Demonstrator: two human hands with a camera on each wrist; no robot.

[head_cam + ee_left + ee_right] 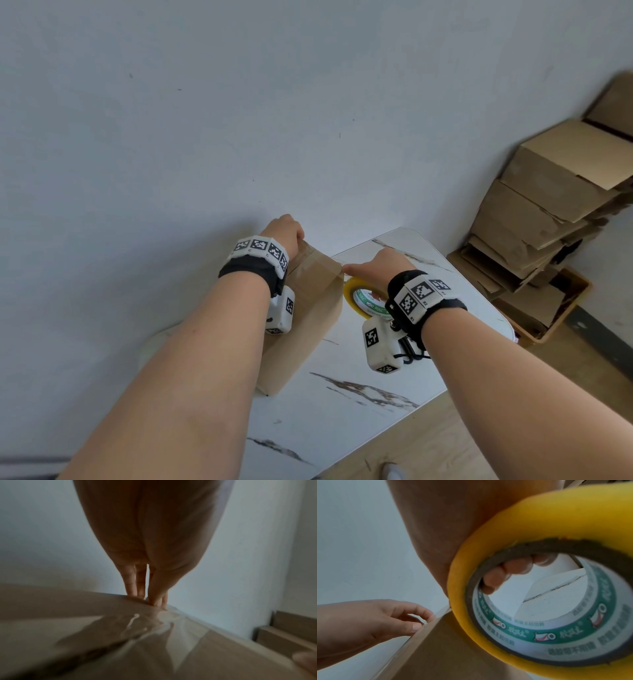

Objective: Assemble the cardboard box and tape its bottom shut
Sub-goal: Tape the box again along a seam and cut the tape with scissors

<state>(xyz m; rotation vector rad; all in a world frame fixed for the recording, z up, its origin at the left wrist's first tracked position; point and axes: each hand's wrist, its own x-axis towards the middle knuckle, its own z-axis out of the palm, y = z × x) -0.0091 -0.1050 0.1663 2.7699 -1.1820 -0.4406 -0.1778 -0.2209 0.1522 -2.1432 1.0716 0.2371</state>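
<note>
A brown cardboard box (308, 308) stands on the white marble-patterned table (359, 404) with clear tape (310, 262) laid across its upper face. My left hand (286, 233) is at the box's far top edge, its fingers curled down over that edge and its thumb on the taped face (154, 626). My right hand (387, 263) grips a yellow tape roll (356, 294) beside the box's right edge, with its fingers (510, 569) hooked through the roll's core (539, 534). The right thumb points at the box's top right corner. A strip of tape runs from the roll to the box (436, 649).
A plain white wall rises right behind the box and table. Several flattened and stacked cardboard boxes (548, 205) pile up at the right, over a shallow tray (568, 301) on the wooden floor (445, 455). The table's front right edge runs close to my right forearm.
</note>
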